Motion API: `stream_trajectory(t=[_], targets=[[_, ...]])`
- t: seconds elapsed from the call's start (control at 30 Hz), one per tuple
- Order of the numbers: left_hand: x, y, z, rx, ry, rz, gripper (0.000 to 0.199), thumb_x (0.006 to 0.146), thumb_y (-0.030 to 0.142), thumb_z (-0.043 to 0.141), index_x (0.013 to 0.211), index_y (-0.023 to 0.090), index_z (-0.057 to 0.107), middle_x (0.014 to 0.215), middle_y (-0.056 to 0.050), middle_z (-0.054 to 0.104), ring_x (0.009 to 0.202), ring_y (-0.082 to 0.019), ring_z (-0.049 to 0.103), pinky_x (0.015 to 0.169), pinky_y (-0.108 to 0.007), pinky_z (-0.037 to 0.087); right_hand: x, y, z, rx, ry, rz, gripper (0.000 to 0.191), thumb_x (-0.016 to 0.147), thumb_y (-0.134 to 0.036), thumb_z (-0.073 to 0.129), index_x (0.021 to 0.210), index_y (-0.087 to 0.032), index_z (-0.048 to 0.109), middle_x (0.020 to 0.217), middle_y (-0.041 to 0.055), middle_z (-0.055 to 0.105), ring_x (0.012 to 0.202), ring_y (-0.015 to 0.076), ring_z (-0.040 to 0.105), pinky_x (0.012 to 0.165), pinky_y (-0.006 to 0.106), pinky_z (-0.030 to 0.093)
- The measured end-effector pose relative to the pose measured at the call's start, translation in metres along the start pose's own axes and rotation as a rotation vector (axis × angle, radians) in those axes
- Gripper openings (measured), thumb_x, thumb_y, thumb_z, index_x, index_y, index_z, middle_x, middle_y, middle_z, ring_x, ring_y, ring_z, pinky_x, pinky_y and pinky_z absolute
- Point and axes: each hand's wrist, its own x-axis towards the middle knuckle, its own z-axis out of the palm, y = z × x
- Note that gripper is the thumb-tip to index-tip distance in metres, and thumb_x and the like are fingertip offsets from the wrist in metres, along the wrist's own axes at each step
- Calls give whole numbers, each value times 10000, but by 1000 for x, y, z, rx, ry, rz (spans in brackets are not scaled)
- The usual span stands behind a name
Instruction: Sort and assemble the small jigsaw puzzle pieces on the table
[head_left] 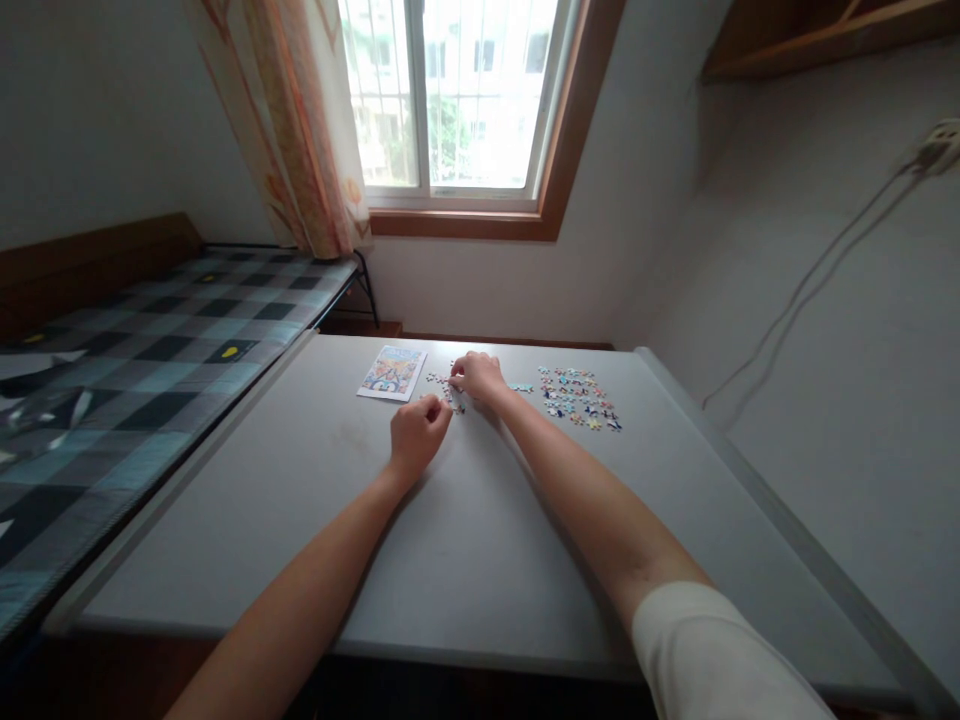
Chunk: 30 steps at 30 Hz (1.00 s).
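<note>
Small jigsaw puzzle pieces (457, 408) lie between and around my two hands. My right hand (480, 378) reaches over them with its fingertips lowered and pinched together at the pieces; what is in the pinch is too small to make out. Curled into a loose fist, my left hand (420, 432) rests on the table just left of the same pieces, its thumb and index finger closed. A picture card (393, 373) with a colourful print lies flat beyond my left hand. A short joined strip of pieces (520, 387) shows just right of my right hand.
More loose puzzle pieces (577, 398) are spread in a patch on the right of the white table (465, 560). A bed with a checked cover (172, 340) stands along the left. Behind are a window (465, 100) and curtain (292, 130); a cable (810, 285) hangs on the right wall.
</note>
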Motion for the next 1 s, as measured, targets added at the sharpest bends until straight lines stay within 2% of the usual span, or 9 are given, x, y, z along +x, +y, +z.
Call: stream_trajectory(t=[0.17,0.3,0.47,0.57,0.7,0.8,0.9,1.0], targets=[[-2,3,2,3,-61,30,344,840,350,432,550,176,500,526,14,509,513,-95,394,539,-237,262,12,0,2,53,-68,45,144,715,-349,688,819,-251,707,882,32,664,867,181,556,783,290,389],[-3,4,3,15,-90,46,357,848,364,426,554,179,508,527,5,526,510,-100,406,539,-239,267,16,1,6,169,-29,-24,168,677,-303,709,824,-223,689,868,17,663,799,149,566,716,248,411],[-4,5,3,23,-108,71,375,852,384,428,545,183,503,521,3,529,505,-103,411,543,-245,273,7,9,7,551,82,-56,142,724,-177,618,856,-154,666,759,6,641,689,100,565,684,223,441],[-4,5,4,17,-112,80,372,850,381,429,540,185,490,519,5,523,510,-106,415,540,-245,270,-6,19,0,781,166,-29,110,736,-202,593,805,-136,648,738,13,624,670,107,585,673,241,476],[-5,6,6,-7,-120,94,377,849,376,427,527,185,471,503,11,499,503,-103,405,534,-240,269,-34,33,-15,1022,197,33,163,735,-270,605,835,-147,642,764,20,617,639,110,603,631,250,504],[-6,8,8,-26,-139,123,387,852,372,421,518,183,467,505,13,497,502,-99,398,544,-236,277,-55,42,-19,989,191,19,206,726,-305,621,865,-162,674,752,21,631,619,103,580,625,248,496],[-7,8,9,-23,-181,144,399,855,379,416,513,181,470,514,11,507,507,-98,395,561,-234,289,-70,48,-14,896,206,48,289,696,-313,656,944,-168,681,724,22,651,591,110,568,607,255,484],[-8,8,9,-15,-220,171,401,855,388,414,517,180,473,515,10,508,506,-97,388,565,-230,291,-78,52,-4,838,239,88,225,692,-294,660,868,-157,689,708,32,671,630,132,600,639,263,482]])
